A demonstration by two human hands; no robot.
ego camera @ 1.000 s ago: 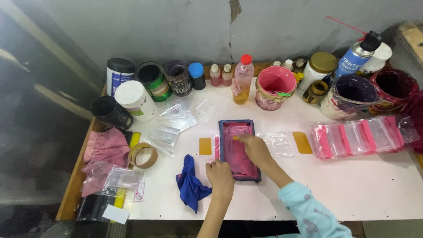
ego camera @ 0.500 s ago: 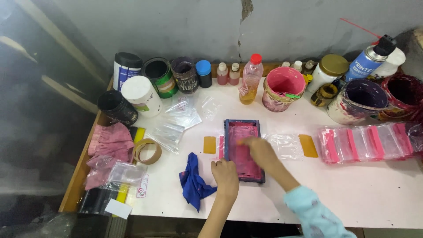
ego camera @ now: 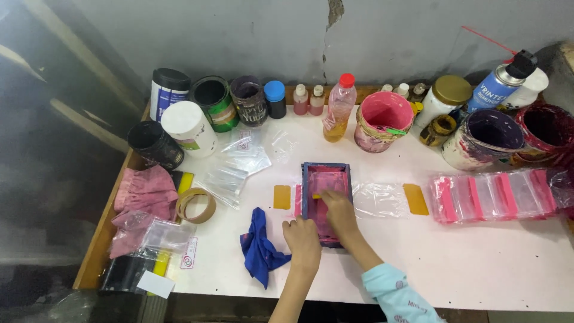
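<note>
On the white worktable (ego camera: 478, 263) against the grey wall, a row of paint tubs and jars lines the back edge: a pink-stained bucket (ego camera: 382, 119), a purple-stained tub (ego camera: 484, 136) and a white-lidded jar (ego camera: 188, 127) among them. At the right lies a strip of clear pouches with pink inserts (ego camera: 496, 196); at the left, crumpled pink rags (ego camera: 143, 191) and a roll of tape (ego camera: 196, 205). Near the table's middle sits a small blue-framed printing screen (ego camera: 326, 185), smeared pink inside. The right hand (ego camera: 338, 210) rests inside the frame, fingers closed on a small yellow squeegee (ego camera: 317, 195) pressed to the mesh. The left hand (ego camera: 302, 239) presses down on the frame's near left corner, fingers curled over its edge. A blue cloth (ego camera: 258, 245) lies just beside the left hand, and two yellow cards (ego camera: 281, 197) flank the screen.
</note>
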